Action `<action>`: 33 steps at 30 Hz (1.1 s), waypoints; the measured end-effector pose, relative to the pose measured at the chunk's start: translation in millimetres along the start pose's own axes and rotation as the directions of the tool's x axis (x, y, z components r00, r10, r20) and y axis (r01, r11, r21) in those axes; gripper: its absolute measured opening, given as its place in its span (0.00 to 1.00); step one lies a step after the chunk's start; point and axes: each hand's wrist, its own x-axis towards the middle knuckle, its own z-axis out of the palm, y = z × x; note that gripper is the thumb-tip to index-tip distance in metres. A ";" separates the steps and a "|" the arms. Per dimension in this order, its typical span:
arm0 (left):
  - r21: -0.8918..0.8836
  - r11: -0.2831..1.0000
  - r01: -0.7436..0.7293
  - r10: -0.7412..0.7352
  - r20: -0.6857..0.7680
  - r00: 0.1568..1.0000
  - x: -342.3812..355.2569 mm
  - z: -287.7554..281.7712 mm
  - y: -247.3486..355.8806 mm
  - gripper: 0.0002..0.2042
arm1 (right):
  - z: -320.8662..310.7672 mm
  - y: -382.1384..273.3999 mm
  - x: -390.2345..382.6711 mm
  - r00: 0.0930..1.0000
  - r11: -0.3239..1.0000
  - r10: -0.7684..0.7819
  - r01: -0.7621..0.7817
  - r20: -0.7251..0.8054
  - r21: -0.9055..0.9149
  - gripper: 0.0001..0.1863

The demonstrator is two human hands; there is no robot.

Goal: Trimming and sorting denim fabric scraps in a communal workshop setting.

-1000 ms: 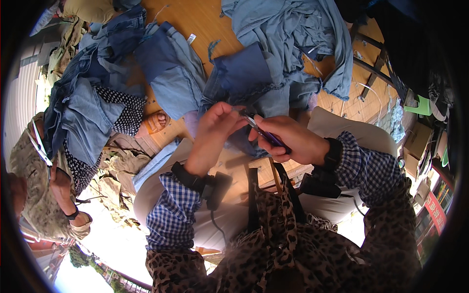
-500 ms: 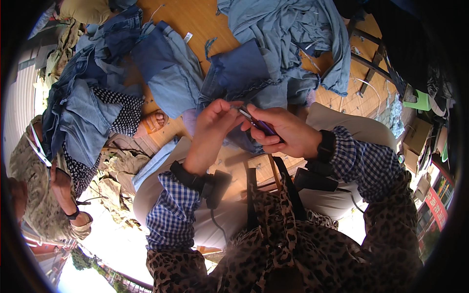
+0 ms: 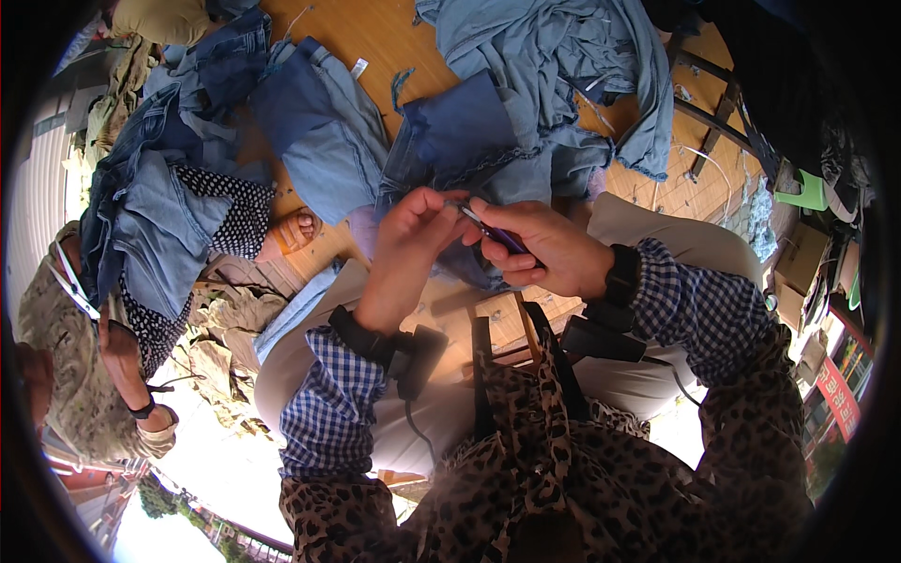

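My right hand point(image 3: 558, 249) is wrapped round a slim purple-handled tool point(image 3: 507, 241) with a pale metal tip; its exact kind is not clear. My left hand point(image 3: 413, 239) is closed in a pinch at that tip, and whatever sits between its fingers is too small to make out. Both hands are above my lap, close together. Just beyond them lies a blue denim piece point(image 3: 469, 117) with a darker patch and frayed edges. Part of it hangs down behind my fingers.
A heap of light blue denim point(image 3: 554, 56) lies beyond, with another denim leg point(image 3: 324, 131) to its left on the wooden floor point(image 3: 375, 56). A co-worker in camouflage clothing point(image 3: 70, 375) sits at left beside more denim. At right are a green stool point(image 3: 802, 190) and cardboard boxes point(image 3: 800, 261).
My right hand and the purple-handled tool have shifted very slightly to the left. My left hand keeps its pinch at the tip; the denim lies nearly as before.
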 end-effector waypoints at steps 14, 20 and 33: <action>-0.025 1.000 0.001 0.000 0.030 1.000 2.3 -1.6 0.6 0.04 | -3.1 1.0 -0.3 1.000 0.996 -0.013 0.010 -0.029 -0.090 0.20; -0.024 1.000 0.005 -0.005 0.000 1.000 2.1 -5.3 -0.7 0.04 | -5.2 -12.2 -3.2 0.973 0.986 -0.138 0.116 -0.183 -0.123 0.21; 0.686 0.727 -0.026 -0.057 0.098 0.994 7.0 -18.5 -29.0 0.05 | -7.7 -55.8 -23.9 0.685 0.606 -0.710 0.474 -0.166 -0.638 0.20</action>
